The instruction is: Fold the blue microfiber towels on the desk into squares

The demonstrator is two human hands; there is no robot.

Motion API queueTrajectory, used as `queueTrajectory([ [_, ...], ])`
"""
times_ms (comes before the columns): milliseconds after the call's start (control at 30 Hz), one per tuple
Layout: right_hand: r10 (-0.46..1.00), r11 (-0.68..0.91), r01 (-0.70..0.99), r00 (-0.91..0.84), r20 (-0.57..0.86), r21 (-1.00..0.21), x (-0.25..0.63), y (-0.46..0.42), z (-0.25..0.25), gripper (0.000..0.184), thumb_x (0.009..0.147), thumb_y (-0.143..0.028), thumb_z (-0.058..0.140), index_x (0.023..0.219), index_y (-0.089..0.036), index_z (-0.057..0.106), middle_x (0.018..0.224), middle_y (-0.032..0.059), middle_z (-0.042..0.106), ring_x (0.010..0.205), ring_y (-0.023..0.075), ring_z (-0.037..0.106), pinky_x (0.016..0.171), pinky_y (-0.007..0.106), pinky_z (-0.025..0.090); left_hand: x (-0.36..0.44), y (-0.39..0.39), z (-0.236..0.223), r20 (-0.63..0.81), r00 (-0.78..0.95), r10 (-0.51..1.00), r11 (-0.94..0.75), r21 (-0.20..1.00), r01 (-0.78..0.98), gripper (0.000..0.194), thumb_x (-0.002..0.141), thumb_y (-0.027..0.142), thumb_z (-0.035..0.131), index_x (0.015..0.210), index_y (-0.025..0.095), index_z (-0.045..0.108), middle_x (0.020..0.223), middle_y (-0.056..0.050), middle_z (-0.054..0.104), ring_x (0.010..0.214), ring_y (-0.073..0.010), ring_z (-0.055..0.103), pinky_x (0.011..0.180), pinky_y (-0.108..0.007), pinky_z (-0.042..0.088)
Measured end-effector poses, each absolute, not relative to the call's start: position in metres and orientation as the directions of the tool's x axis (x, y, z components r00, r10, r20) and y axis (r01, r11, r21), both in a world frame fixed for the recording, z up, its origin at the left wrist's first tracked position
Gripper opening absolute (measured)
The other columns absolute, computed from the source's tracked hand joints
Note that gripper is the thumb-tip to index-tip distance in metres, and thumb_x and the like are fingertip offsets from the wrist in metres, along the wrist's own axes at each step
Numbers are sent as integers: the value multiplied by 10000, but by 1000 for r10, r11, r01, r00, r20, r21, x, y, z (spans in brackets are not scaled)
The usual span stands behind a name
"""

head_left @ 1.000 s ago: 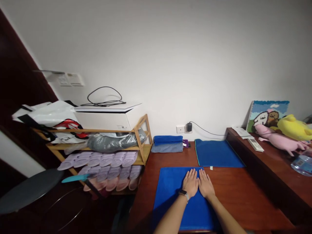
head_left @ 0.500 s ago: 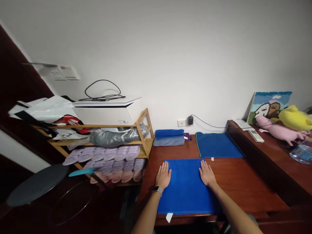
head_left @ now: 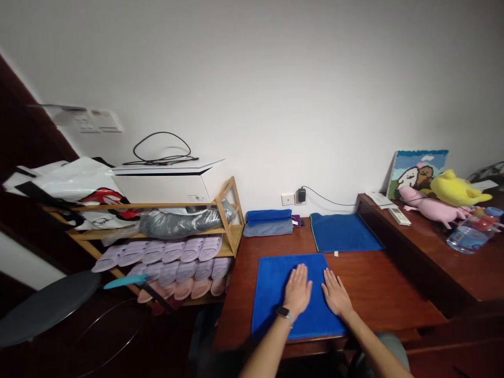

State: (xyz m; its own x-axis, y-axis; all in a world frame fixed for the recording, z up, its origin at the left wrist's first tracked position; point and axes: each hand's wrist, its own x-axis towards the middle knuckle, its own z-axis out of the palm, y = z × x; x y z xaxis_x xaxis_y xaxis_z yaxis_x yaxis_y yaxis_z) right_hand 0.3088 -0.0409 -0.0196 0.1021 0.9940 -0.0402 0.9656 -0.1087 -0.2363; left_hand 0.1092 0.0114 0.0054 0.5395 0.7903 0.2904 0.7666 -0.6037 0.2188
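Bright-blue rectangular cloth (head_left: 275, 294) is lying under left hand (head_left: 298, 291) and right hand (head_left: 337, 295), both resting open, gripping nothing. Smoothing well is probably calling for light, even pressure.

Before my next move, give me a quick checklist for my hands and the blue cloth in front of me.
1. Front blue cloth spread out on the desk: ok, no large folds show.
2. Left hand free: ok, open on the cloth, gripping nothing.
3. Right hand free: ok, open over the cloth's right edge.
4. Wide gap to the second blue cloth behind: not ok, the two nearly meet.
5. Plastic bottle away from the hands: ok, it's on the raised surface at right.
6. Cloth smooth beneath your palms: cannot tell, your hands cover it.
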Motion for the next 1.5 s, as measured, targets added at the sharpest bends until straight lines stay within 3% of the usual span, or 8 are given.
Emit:
queueTrajectory([
  [167,998,-59,970,56,-17,-235,311,-38,-24,666,1045,-405,213,1656,-141,250,1723,81,185,1607,226,139,1304,460,122,166,-19,-5,140,593,793,-605,285,743,637,1089,464,167,1661,192,233,1700,-55,317,1593,-203,232,1318,-446,226],
  [500,994,-113,960,111,-20,-257,307,-39,-12,698,1061,-452,147,1659,-97,206,1722,74,195,1604,210,162,1310,432,119,-38,7,-20,220,260,940,-290,115,950,605,1086,412,242,1635,171,319,1662,-102,396,1548,-259,353,1265,-505,327],
  [667,991,-134,954,130,-30,-267,304,-46,-2,695,1059,-456,184,1657,-103,223,1720,75,208,1603,218,166,1310,444,133,-55,0,-11,209,216,954,-238,87,967,598,1075,357,262,1589,86,401,1654,-140,398,1544,-259,361,1277,-472,309],
  [833,988,-84,957,115,100,-279,297,-82,-17,694,1065,-496,175,1656,-140,255,1715,54,234,1599,217,184,1314,447,145,0,-24,2,312,372,874,-430,141,892,588,1091,370,259,1649,185,279,1681,-90,359,1560,-244,326,1282,-488,306],
  [967,989,-100,956,125,75,-277,294,-104,-33,677,1053,-471,224,1647,-151,289,1700,52,274,1592,241,214,1307,481,185,88,-50,7,267,616,741,-669,206,715,590,1095,382,250,1664,233,200,1698,-45,319,1574,-231,290,1291,-475,302],
  [1133,993,-85,959,103,55,-270,294,-107,-30,666,1046,-433,216,1648,-155,278,1707,39,237,1598,239,189,1308,489,170,139,-66,2,207,661,722,-692,258,675,587,1103,402,204,1661,225,167,1690,-48,326,1571,-221,296,1295,-475,303],
  [1367,987,-127,948,149,55,-291,292,-107,-28,693,1056,-503,200,1659,-165,254,1706,35,263,1598,236,195,1314,470,148,-14,-59,-18,186,367,911,-393,126,911,600,1097,419,261,1665,255,157,1683,-46,328,1556,-259,324,1268,-512,344],
  [1500,987,-124,950,147,58,-288,293,-106,-31,693,1052,-503,203,1653,-167,278,1704,37,272,1595,240,207,1311,476,159,-77,-63,-26,231,335,913,-362,88,928,616,1094,385,283,1668,284,83,1685,-24,338,1544,-229,351,1251,-471,376],
])
